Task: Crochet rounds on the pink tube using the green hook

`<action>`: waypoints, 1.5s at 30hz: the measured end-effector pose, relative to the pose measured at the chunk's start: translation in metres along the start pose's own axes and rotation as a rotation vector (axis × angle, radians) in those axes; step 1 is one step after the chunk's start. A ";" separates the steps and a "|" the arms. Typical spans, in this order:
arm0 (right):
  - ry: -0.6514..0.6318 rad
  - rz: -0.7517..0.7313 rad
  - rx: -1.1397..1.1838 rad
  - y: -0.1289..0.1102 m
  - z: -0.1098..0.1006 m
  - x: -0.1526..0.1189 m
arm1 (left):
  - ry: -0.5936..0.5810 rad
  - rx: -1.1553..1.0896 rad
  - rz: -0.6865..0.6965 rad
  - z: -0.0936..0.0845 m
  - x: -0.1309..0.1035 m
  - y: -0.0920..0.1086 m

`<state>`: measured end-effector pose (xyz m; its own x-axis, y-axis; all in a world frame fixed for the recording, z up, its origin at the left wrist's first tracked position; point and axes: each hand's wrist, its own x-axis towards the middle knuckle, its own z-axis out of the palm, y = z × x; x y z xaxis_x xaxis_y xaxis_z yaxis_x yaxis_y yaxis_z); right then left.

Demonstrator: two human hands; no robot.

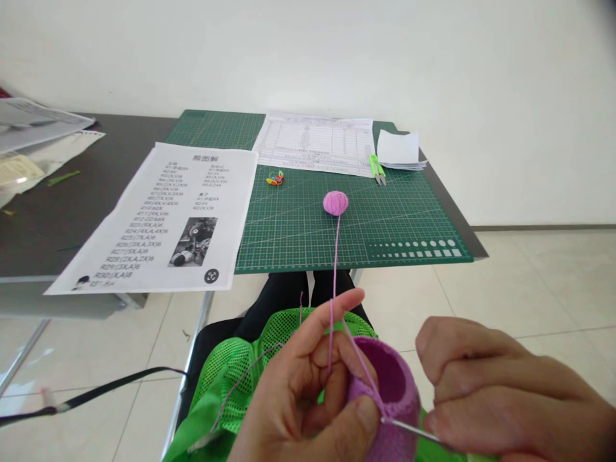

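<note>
My left hand (317,385) pinches the rim of a purple crocheted piece (409,391), a hollow cup shape with its opening upward. Its index finger is raised, and a strand of purple yarn (335,256) passes over it. That strand runs up to a small yarn ball (335,203) on the mat. Closed around a thin metal crochet hook (416,430), my right hand (505,385) is to the right of the piece. The hook's tip touches the stitches at the rim, close to my left thumb. A loose yarn tail (240,378) hangs over the green mesh vest on my lap.
A green cutting mat (289,224) lies on the dark table (129,138). On it are a printed pattern sheet (168,212), a form (312,144), colourful stitch markers (275,178), green thread snips (377,170) and white paper slips (398,149). More papers (38,125) lie at far left.
</note>
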<state>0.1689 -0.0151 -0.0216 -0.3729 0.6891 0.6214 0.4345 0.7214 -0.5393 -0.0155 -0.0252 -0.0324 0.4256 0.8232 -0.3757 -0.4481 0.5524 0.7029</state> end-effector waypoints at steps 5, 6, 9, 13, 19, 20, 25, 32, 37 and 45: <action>0.101 0.046 0.006 -0.003 0.010 0.004 | -0.060 -0.017 -0.063 -0.002 -0.001 0.003; 0.080 0.046 -0.033 -0.003 0.009 0.004 | -0.066 -0.022 -0.071 -0.002 -0.001 0.003; -0.046 0.013 -0.082 0.000 0.005 0.006 | -0.066 -0.014 -0.076 -0.003 -0.001 0.004; -0.104 0.076 0.010 0.004 0.003 0.010 | 0.006 0.035 -0.031 -0.001 0.000 0.001; -0.017 0.067 -0.107 0.002 0.011 0.009 | 0.175 0.105 0.053 0.003 0.004 -0.007; -0.010 0.056 -0.135 0.002 0.012 0.008 | 0.197 0.113 0.070 0.004 0.004 -0.009; 0.034 -0.033 -0.255 0.005 0.021 0.006 | 0.330 0.119 0.192 0.011 0.007 -0.022; 0.156 -0.067 -0.304 0.015 0.034 -0.003 | 0.389 0.065 0.282 0.016 0.010 -0.035; 0.182 -0.081 -0.292 0.017 0.032 -0.012 | 0.218 -0.117 0.067 0.004 0.013 -0.021; 0.096 -0.035 -0.262 0.012 0.019 -0.010 | 0.058 -0.172 -0.063 -0.003 0.010 0.002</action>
<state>0.1619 -0.0123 -0.0451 -0.3172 0.6454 0.6948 0.6248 0.6934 -0.3589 -0.0147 -0.0156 -0.0371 0.4135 0.7898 -0.4529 -0.5521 0.6131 0.5651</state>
